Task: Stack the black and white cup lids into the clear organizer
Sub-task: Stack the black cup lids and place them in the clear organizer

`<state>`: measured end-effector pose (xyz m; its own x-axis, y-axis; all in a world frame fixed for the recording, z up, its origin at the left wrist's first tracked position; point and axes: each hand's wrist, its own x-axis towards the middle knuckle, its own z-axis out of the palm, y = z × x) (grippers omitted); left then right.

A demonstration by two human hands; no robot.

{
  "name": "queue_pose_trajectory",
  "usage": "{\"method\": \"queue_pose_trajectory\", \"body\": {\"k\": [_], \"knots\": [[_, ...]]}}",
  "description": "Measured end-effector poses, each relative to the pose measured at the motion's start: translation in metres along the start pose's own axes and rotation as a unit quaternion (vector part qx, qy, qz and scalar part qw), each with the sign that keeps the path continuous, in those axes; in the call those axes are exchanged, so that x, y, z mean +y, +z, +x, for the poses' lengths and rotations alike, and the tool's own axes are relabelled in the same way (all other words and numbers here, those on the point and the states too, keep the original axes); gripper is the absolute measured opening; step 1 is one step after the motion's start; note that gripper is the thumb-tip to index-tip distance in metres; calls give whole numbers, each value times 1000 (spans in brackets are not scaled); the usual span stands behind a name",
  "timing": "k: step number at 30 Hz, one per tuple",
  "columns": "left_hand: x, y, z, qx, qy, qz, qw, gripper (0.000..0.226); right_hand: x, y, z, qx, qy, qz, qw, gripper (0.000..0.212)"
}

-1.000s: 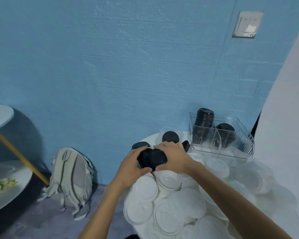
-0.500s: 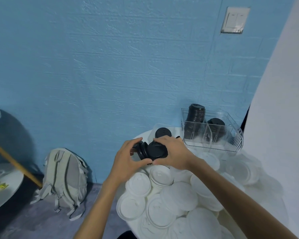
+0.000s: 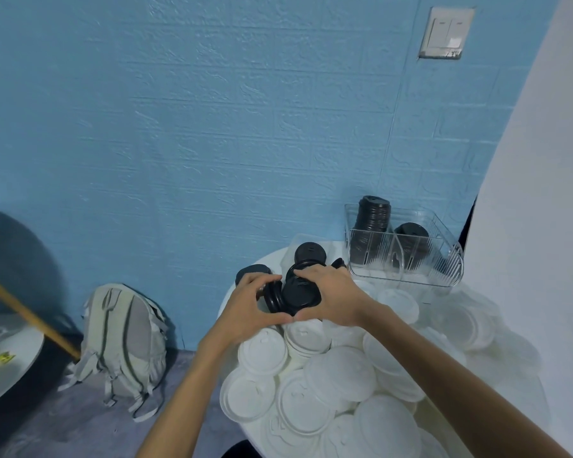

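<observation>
Round black lids, ridged rims

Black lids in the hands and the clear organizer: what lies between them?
Head view: only a loose black lid lies on the white table between the held black lids and clear organizer.

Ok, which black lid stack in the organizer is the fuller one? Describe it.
Find the clear organizer at the table's far edge by the blue wall. The taller black stack stands in its left compartment, rising above the rim, unlike the shorter stack beside it.
</observation>
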<state>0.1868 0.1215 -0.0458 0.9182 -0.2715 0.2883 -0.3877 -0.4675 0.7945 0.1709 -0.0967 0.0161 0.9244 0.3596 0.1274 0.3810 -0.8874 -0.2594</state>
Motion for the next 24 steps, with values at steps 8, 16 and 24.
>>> {"method": "queue_pose_trajectory", "body": {"k": [8,16,24], "knots": [[10,-4,-3,25,9,6,1000,63,0,-6,-6,5,1,9,1000,93],[23,-13,-4,58,45,-21,997,59,1,-14,-13,33,12,41,999,90],[57,-13,3,54,92,-30,994,55,-7,-26,-23,65,-10,123,990,90]]}}
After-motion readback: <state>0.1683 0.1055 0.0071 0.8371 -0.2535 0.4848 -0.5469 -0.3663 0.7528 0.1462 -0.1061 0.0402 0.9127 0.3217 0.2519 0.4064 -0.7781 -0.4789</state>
